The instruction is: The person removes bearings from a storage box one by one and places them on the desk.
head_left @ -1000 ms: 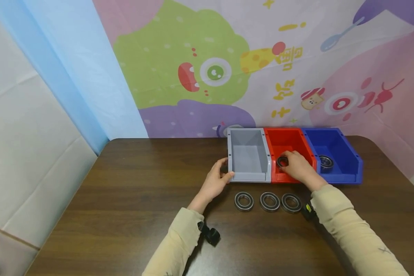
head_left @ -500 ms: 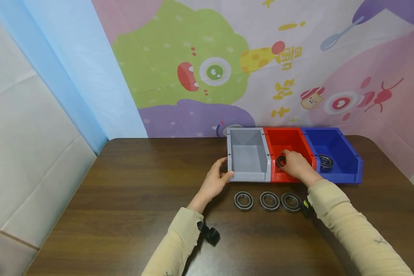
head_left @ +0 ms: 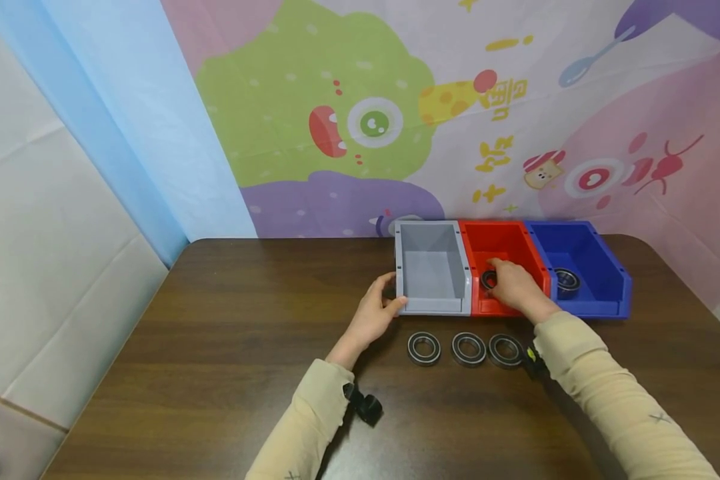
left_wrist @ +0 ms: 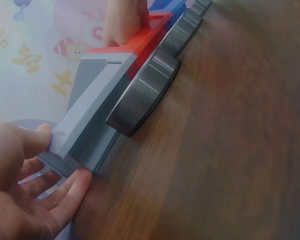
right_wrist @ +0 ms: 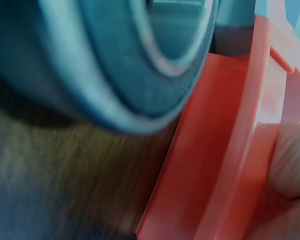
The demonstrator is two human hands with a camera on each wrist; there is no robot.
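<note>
While the grey bin points lengthwise away, left hand pinches it; right hand's hold unclear.

Cartoon cloth hangs behind brn tbl, pale wall on L.

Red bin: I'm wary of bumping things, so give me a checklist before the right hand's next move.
1. Bearing inside the red bin: ok, visible beside the right hand.
2. Right hand off that bearing: cannot tell, the contact is hidden.
3. Grey bin steadied: ok, the left hand holds its front-left corner.
4. Blue bin alongside: ok, it adjoins the red one.
5. Table in front of the bins free of bearings: not ok, three bearings lie there.
</note>
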